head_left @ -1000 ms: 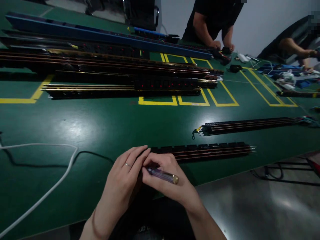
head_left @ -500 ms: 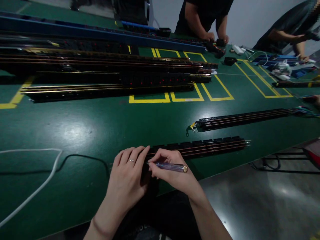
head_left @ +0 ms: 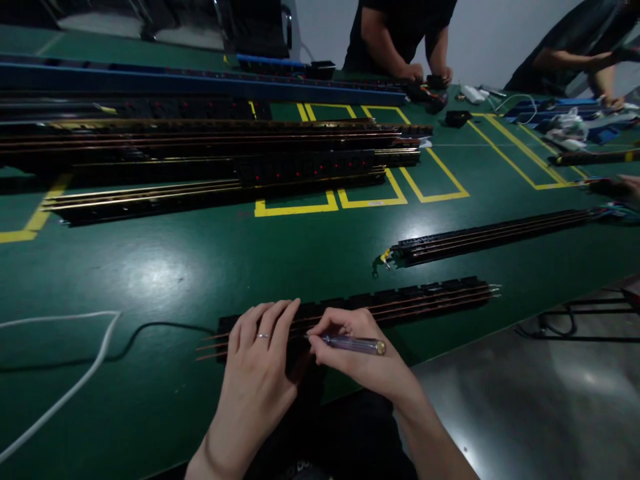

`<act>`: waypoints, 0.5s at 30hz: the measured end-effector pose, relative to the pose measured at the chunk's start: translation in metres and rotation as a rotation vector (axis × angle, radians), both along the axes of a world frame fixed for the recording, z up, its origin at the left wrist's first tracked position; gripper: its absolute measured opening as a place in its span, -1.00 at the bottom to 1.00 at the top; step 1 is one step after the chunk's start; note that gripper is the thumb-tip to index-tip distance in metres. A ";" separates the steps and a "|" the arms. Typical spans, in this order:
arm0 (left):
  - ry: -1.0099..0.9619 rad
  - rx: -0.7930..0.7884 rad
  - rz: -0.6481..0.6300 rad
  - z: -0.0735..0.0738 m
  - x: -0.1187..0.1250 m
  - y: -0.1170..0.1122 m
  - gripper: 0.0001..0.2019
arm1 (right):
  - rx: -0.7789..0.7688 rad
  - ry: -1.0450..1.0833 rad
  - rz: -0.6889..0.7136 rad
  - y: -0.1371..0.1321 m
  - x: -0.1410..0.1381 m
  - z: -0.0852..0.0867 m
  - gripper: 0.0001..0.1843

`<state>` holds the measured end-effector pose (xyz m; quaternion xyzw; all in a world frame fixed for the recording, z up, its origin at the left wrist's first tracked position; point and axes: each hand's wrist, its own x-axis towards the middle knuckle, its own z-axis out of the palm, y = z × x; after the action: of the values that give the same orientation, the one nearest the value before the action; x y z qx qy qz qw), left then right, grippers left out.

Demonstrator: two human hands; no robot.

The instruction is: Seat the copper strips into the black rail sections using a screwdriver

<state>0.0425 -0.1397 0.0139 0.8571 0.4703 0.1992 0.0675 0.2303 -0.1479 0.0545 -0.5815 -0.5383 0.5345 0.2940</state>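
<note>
A short black strip with copper rails (head_left: 400, 301) lies along the near edge of the green table (head_left: 165, 267). My left hand (head_left: 257, 363) rests flat on its left part, fingers stretched out, a ring on one finger. My right hand (head_left: 360, 350) pinches a screwdriver with a clear purple handle (head_left: 353, 343), its tip against the strip beside my left fingers. Copper rail ends (head_left: 207, 348) stick out left of my left hand.
A second black strip (head_left: 490, 235) lies farther right. Several long black and blue strips (head_left: 210, 150) fill the far left. White and black cables (head_left: 75, 373) curve at the near left. Two other people's hands (head_left: 420, 70) work at the far edge. Yellow boxes (head_left: 380, 190) mark the table.
The view has shifted, so the strip's left end and its copper rail tips now show. My right hand has moved slightly right with the screwdriver; my left hand stays flat on the strip.
</note>
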 end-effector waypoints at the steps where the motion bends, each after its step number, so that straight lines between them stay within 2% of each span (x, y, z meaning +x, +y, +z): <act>1: -0.009 -0.014 -0.032 0.000 0.004 -0.001 -0.48 | 0.003 -0.004 0.016 0.001 0.000 0.001 -0.83; 5: -0.024 -0.039 -0.062 -0.005 0.008 -0.002 -0.51 | -0.006 -0.043 0.053 0.000 0.009 0.009 -0.84; 10: -0.001 -0.027 0.008 -0.005 -0.017 -0.002 -0.58 | -0.024 -0.065 0.019 -0.007 0.029 0.012 -0.79; 13: 0.011 -0.001 0.068 -0.001 -0.032 -0.005 -0.58 | -0.041 -0.010 0.026 -0.011 0.030 0.008 -0.78; 15: 0.025 0.002 0.092 0.002 -0.030 -0.008 -0.52 | -0.029 0.000 0.034 -0.013 0.024 0.007 -0.78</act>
<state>0.0124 -0.1477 0.0164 0.8369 0.5099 0.1920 0.0516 0.2546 -0.1606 0.0612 -0.5766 -0.5402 0.5471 0.2764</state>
